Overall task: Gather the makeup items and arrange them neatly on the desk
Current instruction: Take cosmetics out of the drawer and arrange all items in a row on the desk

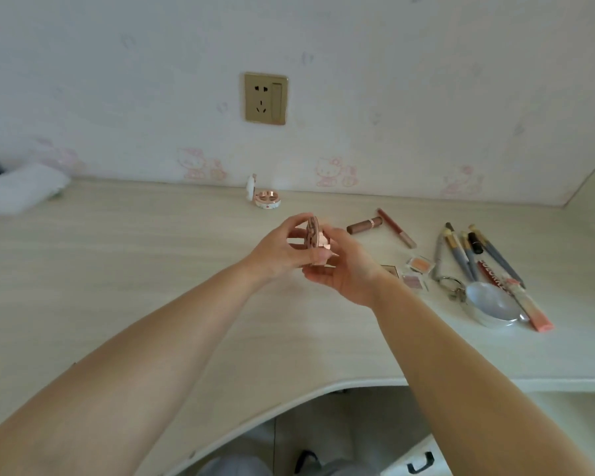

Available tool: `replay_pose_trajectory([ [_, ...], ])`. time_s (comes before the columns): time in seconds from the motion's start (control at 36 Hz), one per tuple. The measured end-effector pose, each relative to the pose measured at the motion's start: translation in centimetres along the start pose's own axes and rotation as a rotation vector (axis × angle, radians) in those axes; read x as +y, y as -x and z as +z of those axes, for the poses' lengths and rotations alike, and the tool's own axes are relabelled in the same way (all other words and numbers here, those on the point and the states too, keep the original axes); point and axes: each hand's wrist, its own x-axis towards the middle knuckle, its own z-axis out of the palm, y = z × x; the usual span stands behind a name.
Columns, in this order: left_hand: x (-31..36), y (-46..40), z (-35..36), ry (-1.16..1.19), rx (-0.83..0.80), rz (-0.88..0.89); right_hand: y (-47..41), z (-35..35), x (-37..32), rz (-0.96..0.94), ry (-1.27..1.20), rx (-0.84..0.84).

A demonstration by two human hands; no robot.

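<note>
My left hand (275,250) and right hand (340,269) both pinch a small compact (315,240) above the desk (152,269); it seems light, stiff, hinged, best held by its rim.

Pale wood-grain desk (117,269) set against white wall (392,80); pink cartoon cats printed along base, gold socket plate (265,98) mounted above; soft daylight.

Just one view here, a wide-angle head cam looking forward and down over the desk (152,269), pretty close in. It faces the back wall (392,80), with the wall socket (265,98) about dead center up top.
</note>
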Motion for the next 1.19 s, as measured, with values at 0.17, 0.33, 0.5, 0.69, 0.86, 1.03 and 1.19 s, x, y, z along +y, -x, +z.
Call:
replay_pose_trajectory([
  [0.17,0.1,1.5,-1.5,-0.079,-0.042,0.028,-0.4,1.2,0.7,0.067,-0.001,0.01],
  [0.33,-0.1,1.8,-2.4,0.114,-0.108,-0.123,-0.5,1.5,1.2,-0.035,-0.043,-0.112],
  [0.5,0.6,1.6,-2.7,0.204,-0.12,-0.214,-0.7,1.8,1.8,-0.157,0.222,-0.022],
  [0.69,-0.3,1.5,-2.7,0.073,0.022,-0.066,-0.9,1.3,1.2,-0.032,0.003,-0.06],
  [0.86,-0.3,1.6,-3.2,0.004,-0.004,0.028,-1.1,1.5,0.7,0.103,-0.125,-0.062],
  [1.03,-0.2,1.5,-2.8,-0.039,-0.006,0.062,-2.0,3.0,0.7,0.114,-0.11,-0.009],
  [1.19,-0.2,1.5,-2.6,-0.032,-0.048,0.075,-2.2,3.3,0.5,0.119,-0.147,0.027],
])
